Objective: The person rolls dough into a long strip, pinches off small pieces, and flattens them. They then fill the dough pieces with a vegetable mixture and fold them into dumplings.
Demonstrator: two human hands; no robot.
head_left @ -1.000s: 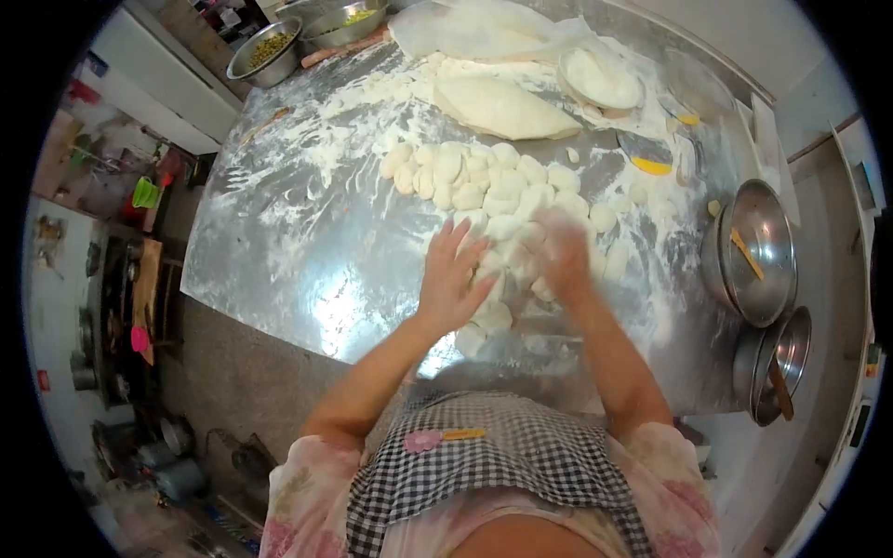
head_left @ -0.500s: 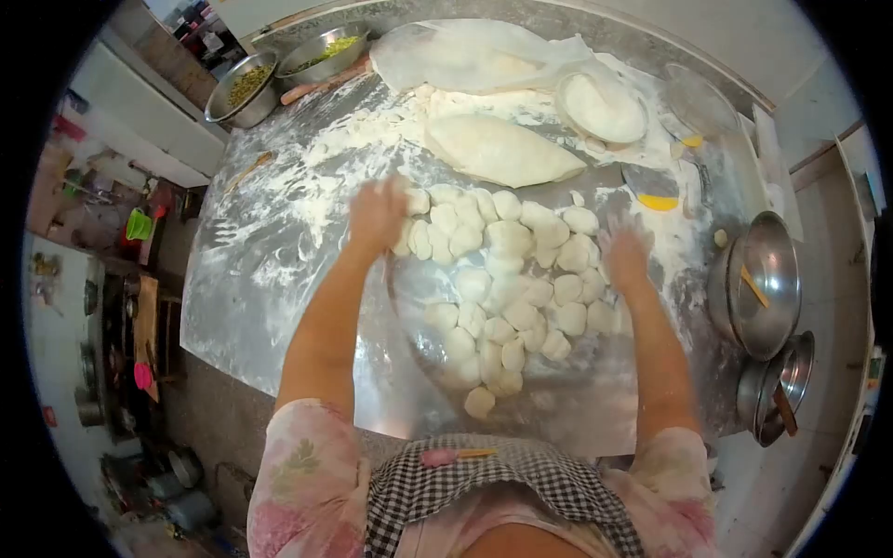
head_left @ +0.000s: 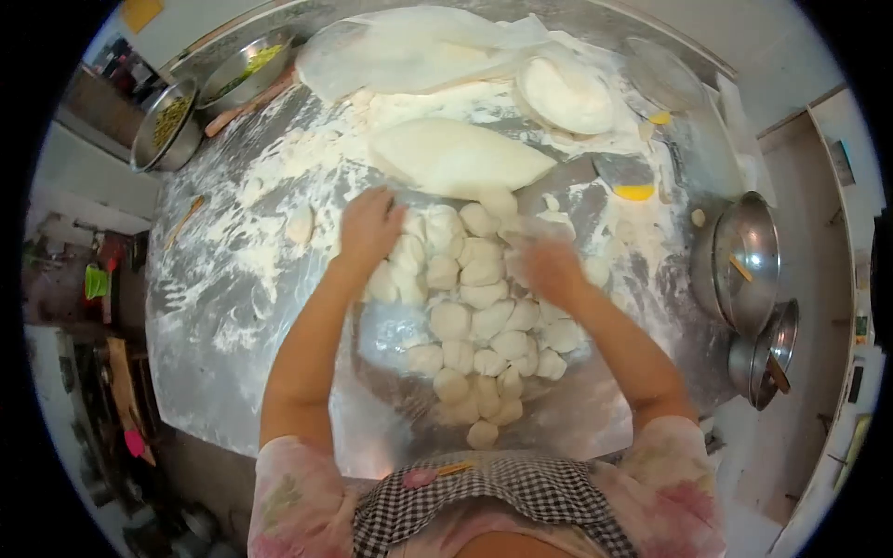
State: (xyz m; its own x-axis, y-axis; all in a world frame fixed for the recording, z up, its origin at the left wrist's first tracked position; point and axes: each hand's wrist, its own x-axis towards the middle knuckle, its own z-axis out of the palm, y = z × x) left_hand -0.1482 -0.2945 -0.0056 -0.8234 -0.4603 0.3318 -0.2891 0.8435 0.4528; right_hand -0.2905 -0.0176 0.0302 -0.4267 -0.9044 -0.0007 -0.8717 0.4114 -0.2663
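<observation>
Several small dough pieces [head_left: 474, 325] lie heaped on a floured steel table [head_left: 233, 307]. My left hand [head_left: 369, 226] rests palm down on the pieces at the heap's upper left, fingers slightly spread. My right hand [head_left: 549, 265], blurred by motion, lies over the pieces at the heap's upper right. Neither hand grips a piece that I can see. A large oval lump of dough [head_left: 456, 158] lies just beyond the heap.
A flour bowl [head_left: 566, 93] and crumpled white plastic sheet [head_left: 409, 56] sit at the back. A scraper with a yellow handle [head_left: 628, 177] lies right of the lump. Two steel bowls of green filling [head_left: 167, 121] stand far left; two steel pots [head_left: 744, 260] at the right edge.
Both hands have come inward from the outer sides of the heap onto its upper part. The pieces are pushed closer together. The camera view has shifted.
</observation>
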